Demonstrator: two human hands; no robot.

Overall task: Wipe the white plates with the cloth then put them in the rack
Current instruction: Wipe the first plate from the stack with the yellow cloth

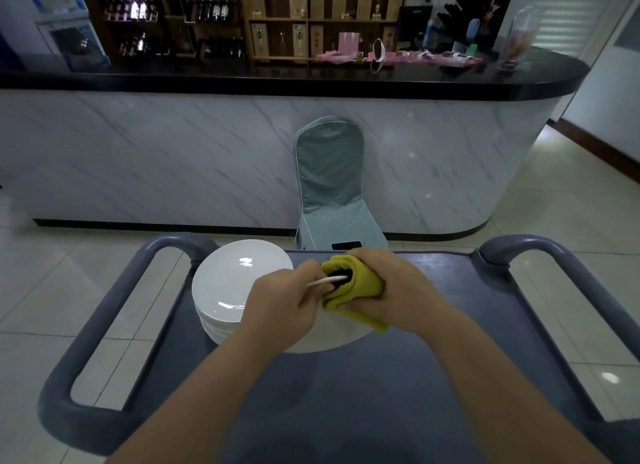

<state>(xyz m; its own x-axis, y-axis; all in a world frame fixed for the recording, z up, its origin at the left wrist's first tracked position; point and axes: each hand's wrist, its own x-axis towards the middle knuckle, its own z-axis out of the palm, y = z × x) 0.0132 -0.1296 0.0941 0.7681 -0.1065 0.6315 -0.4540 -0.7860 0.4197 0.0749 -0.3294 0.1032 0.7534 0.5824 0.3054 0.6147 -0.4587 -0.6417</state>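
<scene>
Both hands meet just below the middle of the frame, close together and each clamped on something. The left hand [280,304] pinches the rim of a white plate [329,340], fingers curled over its edge. The right hand [391,290] grips a yellow cloth [360,287] folded round the same rim, just to the right of the left fingers. The plate is held above the blue-grey surface [450,308] of a cart. Its upper edge shows as a thin white line running left to right between the hands, and its lower part spreads out white beneath them. Being round, it has no long axis, so wiping likely means turning the rim through the cloth, with the left hand feeding it and the right hand rubbing. A stack of plates [235,283] sits on the surface at centre left of the frame, just beside the held plate, partly covered by it and by the left hand. That makes it nearer the left hand than the right. No rack shows anywhere in the frame, so I cannot tell which way the plate must travel once it is wiped; that direction is what the coming move depends on. Beyond the cart, at upper centre, a covered chair [329,179] stands against a pale marbled counter [207,152].
</scene>
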